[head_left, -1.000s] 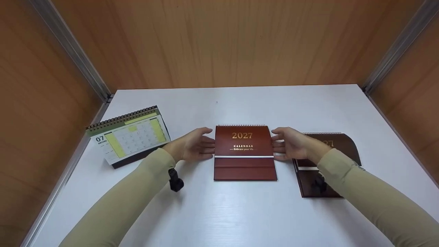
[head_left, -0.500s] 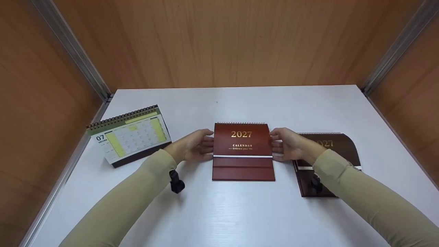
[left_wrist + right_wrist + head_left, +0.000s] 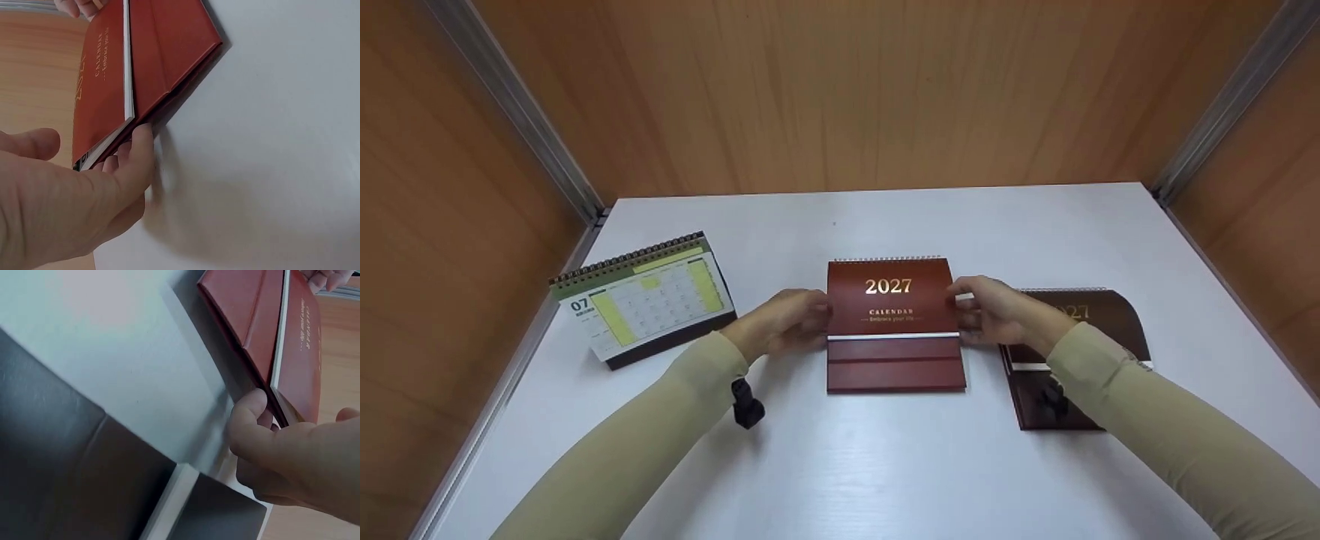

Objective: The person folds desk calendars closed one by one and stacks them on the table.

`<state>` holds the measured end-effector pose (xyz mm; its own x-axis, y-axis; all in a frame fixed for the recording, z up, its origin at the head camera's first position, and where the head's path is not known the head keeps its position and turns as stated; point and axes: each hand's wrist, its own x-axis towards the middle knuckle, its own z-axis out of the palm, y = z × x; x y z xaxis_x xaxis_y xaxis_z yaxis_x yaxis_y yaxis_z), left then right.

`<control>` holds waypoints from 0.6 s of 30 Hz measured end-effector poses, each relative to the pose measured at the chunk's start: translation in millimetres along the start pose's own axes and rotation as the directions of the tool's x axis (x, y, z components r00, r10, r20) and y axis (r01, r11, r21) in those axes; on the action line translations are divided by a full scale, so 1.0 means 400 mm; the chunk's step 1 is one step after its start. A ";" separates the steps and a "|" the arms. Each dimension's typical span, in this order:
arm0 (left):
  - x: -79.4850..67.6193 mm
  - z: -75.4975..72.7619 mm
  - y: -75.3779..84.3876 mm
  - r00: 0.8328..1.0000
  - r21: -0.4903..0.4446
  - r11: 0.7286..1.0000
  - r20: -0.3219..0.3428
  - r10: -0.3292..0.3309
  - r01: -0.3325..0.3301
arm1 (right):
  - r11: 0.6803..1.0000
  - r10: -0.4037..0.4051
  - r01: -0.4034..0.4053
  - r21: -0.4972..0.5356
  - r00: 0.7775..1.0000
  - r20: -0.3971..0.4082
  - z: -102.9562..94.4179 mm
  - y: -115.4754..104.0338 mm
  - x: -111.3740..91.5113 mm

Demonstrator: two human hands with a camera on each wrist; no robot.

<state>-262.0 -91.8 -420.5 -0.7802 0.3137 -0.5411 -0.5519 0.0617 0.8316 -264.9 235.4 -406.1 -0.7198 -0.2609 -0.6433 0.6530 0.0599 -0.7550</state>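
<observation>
A red desk calendar (image 3: 892, 307) marked 2027 stands at the middle of the white table, its spiral binding at the top. My left hand (image 3: 791, 319) grips its left side, and in the left wrist view the fingers (image 3: 138, 154) lie along the side edge with the thumb towards the cover. On the opposite side my right hand (image 3: 994, 309) holds the right edge, with curled fingers (image 3: 250, 419) at the gap between cover and base. A dark brown 2027 desk calendar (image 3: 1117, 315) sits under the right forearm, partly hidden.
An opened spiral desk calendar (image 3: 652, 300) with a July page stands tilted at the left, near my left wrist. Wooden panels (image 3: 877, 97) enclose the table (image 3: 840, 465) at the back and sides. A black wrist device (image 3: 747, 405) hangs below the left sleeve.
The red calendar's spiral top has risen a little, and its front edge has shifted slightly away. Both hands have closed in on its sides. The other calendars stay put.
</observation>
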 end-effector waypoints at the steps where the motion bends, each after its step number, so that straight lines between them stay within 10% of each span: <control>1: -0.002 0.002 0.001 1.000 0.013 1.000 -0.007 0.011 -0.011 | 1.000 -0.012 0.012 -0.015 1.000 0.008 -0.002 -0.001 -0.003; 18: -0.034 0.041 0.025 0.976 0.039 0.980 -0.087 0.200 -0.197 | 0.901 -0.245 0.227 -0.370 0.970 -0.002 -0.032 -0.030 -0.055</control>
<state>-252.1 -80.2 -402.7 -0.8971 0.2365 -0.3731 -0.3758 0.0352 0.9260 -260.0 252.6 -384.6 -0.8583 -0.2659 -0.4389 0.3379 0.3508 -0.8734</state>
